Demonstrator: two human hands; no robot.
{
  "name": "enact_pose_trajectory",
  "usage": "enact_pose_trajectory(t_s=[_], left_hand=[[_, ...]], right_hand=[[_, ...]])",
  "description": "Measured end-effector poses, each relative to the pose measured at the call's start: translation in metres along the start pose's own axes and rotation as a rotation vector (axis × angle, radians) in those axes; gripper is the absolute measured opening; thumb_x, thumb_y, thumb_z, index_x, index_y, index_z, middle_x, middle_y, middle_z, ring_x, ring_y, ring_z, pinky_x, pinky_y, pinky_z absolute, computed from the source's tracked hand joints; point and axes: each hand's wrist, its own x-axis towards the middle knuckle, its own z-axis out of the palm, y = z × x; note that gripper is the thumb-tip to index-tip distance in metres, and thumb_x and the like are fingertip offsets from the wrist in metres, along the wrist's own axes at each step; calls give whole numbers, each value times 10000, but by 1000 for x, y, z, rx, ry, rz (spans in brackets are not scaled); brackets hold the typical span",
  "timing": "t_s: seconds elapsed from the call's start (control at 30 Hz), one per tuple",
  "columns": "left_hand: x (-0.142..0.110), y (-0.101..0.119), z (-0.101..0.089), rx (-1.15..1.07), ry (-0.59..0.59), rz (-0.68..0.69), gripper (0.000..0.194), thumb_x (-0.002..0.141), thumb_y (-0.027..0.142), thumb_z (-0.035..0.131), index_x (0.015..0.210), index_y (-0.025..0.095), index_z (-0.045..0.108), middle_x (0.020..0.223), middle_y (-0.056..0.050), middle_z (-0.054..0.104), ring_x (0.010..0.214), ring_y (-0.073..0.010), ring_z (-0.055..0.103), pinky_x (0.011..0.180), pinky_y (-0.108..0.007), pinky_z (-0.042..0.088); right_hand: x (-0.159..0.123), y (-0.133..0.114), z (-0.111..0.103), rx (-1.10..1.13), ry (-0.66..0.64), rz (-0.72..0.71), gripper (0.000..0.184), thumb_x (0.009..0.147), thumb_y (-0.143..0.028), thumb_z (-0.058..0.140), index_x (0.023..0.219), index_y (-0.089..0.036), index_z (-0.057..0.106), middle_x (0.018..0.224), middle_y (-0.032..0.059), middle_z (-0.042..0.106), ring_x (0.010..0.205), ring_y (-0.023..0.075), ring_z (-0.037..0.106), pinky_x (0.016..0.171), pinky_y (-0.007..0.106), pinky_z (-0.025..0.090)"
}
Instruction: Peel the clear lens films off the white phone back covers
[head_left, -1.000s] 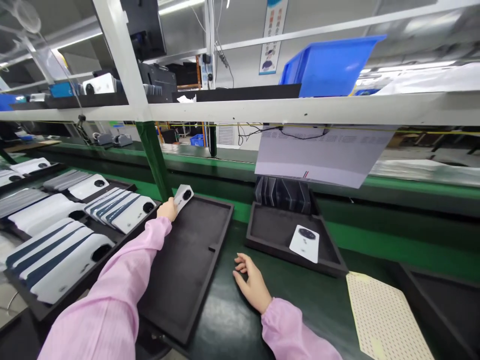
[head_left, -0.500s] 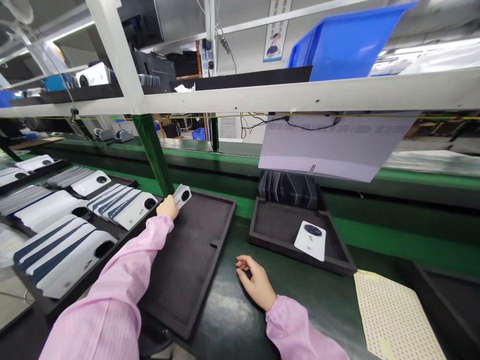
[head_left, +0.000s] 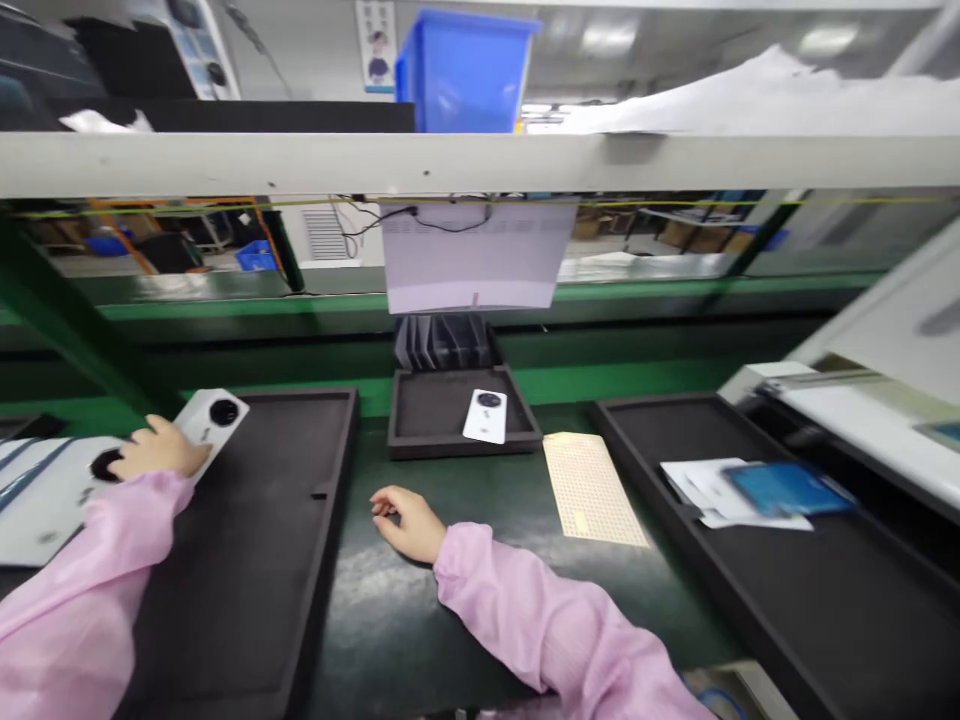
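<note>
My left hand (head_left: 161, 450) is closed on a white phone back cover (head_left: 212, 418) with a round black camera area. It holds the cover tilted over the upper left end of a long black tray (head_left: 247, 570). Close by on the left, more white phone back covers (head_left: 45, 510) with blue film between them lie in a row, partly hidden by my arm. My right hand (head_left: 409, 525) holds nothing and rests on the dark green tabletop, fingers loosely curled and thumb apart. Beyond it, a single white phone back cover (head_left: 486, 415) lies on the edge of a small black tray (head_left: 465, 447).
Dark sleeves (head_left: 442, 342) stand at the back of the small tray. A sheet of small stickers (head_left: 592, 490) lies right of it. Farther right, a black tray (head_left: 795, 590) holds white pieces and a blue piece (head_left: 787, 488). A light panel (head_left: 480, 255) hangs under the shelf.
The view has swung to the right, bringing in the right tray. My left hand still holds the phone back cover, now nearer and showing more of it. My right hand stays on the table.
</note>
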Motion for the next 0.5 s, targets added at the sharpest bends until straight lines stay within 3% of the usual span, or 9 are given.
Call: enact_pose_trajectory(t_s=[0.1, 0.17, 0.2, 0.27, 0.33, 0.4, 0.5], left_hand=[[3, 22, -7, -87, -30, 144, 568, 814, 407, 446, 1320, 222, 265, 1316, -64, 489, 1240, -359, 372, 914, -573, 371], [0, 48, -5, -155, -92, 273, 662, 765, 414, 501, 1331, 168, 263, 1371, -100, 433, 1278, -353, 329, 987, -533, 323], [-4, 66, -2, -197, -151, 357, 667, 749, 416, 526, 1323, 159, 302, 1367, -93, 444, 1268, -314, 366, 1014, -458, 326], [-21, 109, 10, -294, -312, 529, 617, 755, 448, 538, 1295, 189, 391, 1259, -41, 559, 1166, -210, 504, 987, -297, 379], [-43, 160, 24, -373, -456, 633, 566, 779, 492, 516, 1265, 210, 452, 1155, -14, 628, 1058, -174, 580, 920, -242, 430], [-66, 212, 39, -414, -563, 675, 535, 791, 504, 522, 1223, 189, 502, 1065, -29, 661, 985, -177, 609, 887, -273, 457], [-90, 278, 53, -417, -644, 649, 366, 853, 390, 509, 1131, 153, 539, 1127, -85, 590, 981, -201, 584, 845, -420, 474]], right_hand=[[0, -4, -10, -39, 41, -10, 235, 719, -105, 565, 934, -200, 556, 879, 26, 603, 810, 148, 596, 761, 279, 501], [-8, -7, -21, -65, 75, -15, 234, 728, -114, 561, 945, -204, 558, 909, 38, 591, 858, 164, 580, 806, 303, 486], [-14, -8, -28, -76, 91, -16, 230, 736, -118, 553, 949, -204, 558, 913, 41, 587, 868, 169, 576, 817, 311, 481], [-29, -10, -45, -95, 121, -16, 208, 759, -126, 527, 949, -204, 557, 905, 43, 584, 850, 169, 576, 809, 313, 481], [-47, -11, -64, -115, 149, -14, 191, 778, -129, 499, 944, -206, 555, 890, 40, 583, 802, 163, 580, 776, 308, 488], [-64, -14, -83, -136, 182, -13, 190, 786, -121, 478, 939, -208, 552, 879, 38, 583, 752, 155, 584, 736, 297, 493], [-87, -19, -106, -163, 248, -10, 189, 789, -106, 459, 929, -202, 543, 859, 39, 581, 710, 147, 590, 682, 281, 497]])
